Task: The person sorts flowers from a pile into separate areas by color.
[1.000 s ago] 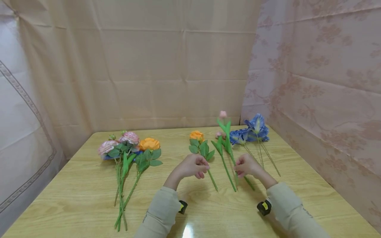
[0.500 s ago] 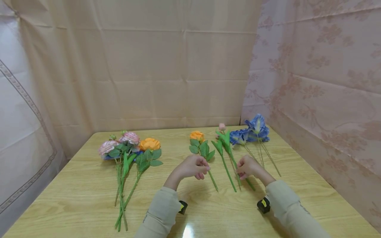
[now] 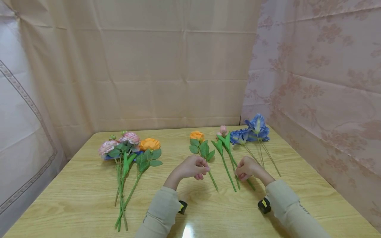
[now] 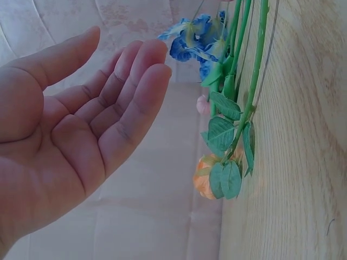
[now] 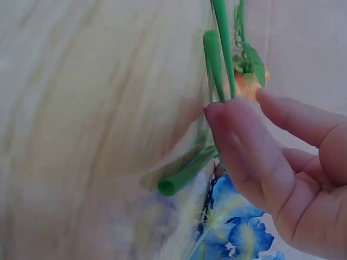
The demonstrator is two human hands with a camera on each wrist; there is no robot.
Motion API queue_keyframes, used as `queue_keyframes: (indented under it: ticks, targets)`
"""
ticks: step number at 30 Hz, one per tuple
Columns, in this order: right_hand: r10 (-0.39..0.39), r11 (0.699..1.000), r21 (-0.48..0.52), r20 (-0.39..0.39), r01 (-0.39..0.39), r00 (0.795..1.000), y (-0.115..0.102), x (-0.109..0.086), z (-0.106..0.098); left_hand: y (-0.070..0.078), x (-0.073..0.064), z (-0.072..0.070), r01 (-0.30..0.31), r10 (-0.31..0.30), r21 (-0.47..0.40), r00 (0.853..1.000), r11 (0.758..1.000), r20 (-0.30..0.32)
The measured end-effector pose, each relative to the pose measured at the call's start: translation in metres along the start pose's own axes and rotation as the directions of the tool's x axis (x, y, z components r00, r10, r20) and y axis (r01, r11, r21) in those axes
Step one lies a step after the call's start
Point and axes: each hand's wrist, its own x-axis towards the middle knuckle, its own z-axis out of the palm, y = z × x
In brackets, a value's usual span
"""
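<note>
Several pink tulips (image 3: pixel 227 142) with long green leaves lie side by side on the wooden table (image 3: pixel 74 198). My right hand (image 3: pixel 247 168) hovers right over their lower stems, thumb apart from the loosely bent fingers. In the right wrist view, two green stem ends (image 5: pixel 181 176) show beside the fingertips, with nothing pinched between them. To the left lies an orange rose (image 3: pixel 197 135) with green leaves. Above its stem hangs my left hand (image 3: pixel 193 166); in the left wrist view its palm faces up, relaxed and holding nothing.
Blue flowers (image 3: pixel 257 128) on thin stems lie at the back right. A mixed bunch on the left has pink blooms (image 3: pixel 130 138) and another orange rose (image 3: pixel 149 144), stems crossing toward the front. A beige curtain (image 3: pixel 143 66) stands behind the table.
A pink tulip that my right hand held raised has come down onto the table beside the others, and the right fingers have let it go. My left hand has hardly moved.
</note>
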Motion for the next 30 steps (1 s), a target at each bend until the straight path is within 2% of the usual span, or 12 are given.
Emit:
queue_keyframes:
  ticks: [6,10,13,17,19,22,24,27,30]
  targets:
    - [-0.003,1.000,-0.010,-0.010,0.003,1.000,-0.002,0.000,-0.001,0.000,-0.001,-0.001,0.008,-0.007,0.010,1.000,1.000,-0.004]
    - [-0.017,0.999,-0.037,-0.011,0.016,1.000,-0.006,-0.002,0.000,0.018,-0.014,-0.002,0.005,-0.005,0.020,1.000,1.000,-0.006]
    - [-0.019,0.998,-0.065,-0.011,0.019,1.000,-0.010,-0.003,0.001,0.021,-0.016,-0.002,0.013,-0.012,0.026,1.000,1.000,-0.013]
    - [-0.029,0.995,-0.096,-0.011,0.028,1.000,-0.015,-0.005,0.002,0.000,-0.005,-0.005,0.002,-0.002,0.026,1.000,1.000,-0.009]
    - [-0.030,0.994,-0.106,-0.008,0.029,1.000,-0.017,-0.006,0.003,-0.005,-0.005,-0.011,-0.007,0.008,0.032,1.000,0.999,-0.017]
    - [-0.029,0.993,-0.117,0.004,0.029,1.000,-0.018,-0.006,0.006,-0.006,-0.012,-0.027,0.005,0.000,0.065,0.997,0.998,-0.074]
    - [-0.035,0.991,-0.128,0.008,0.036,0.999,-0.018,-0.006,0.007,-0.006,-0.018,-0.038,0.033,-0.017,0.108,0.989,0.994,-0.148]
    - [-0.037,0.991,-0.127,0.003,0.037,0.999,-0.019,-0.007,0.007,-0.006,-0.027,-0.054,0.103,-0.055,0.172,0.964,0.980,-0.261]
    - [-0.053,0.991,-0.125,0.006,0.054,0.999,-0.019,-0.008,0.008,-0.007,-0.036,-0.066,0.175,-0.103,0.203,0.941,0.963,-0.321]
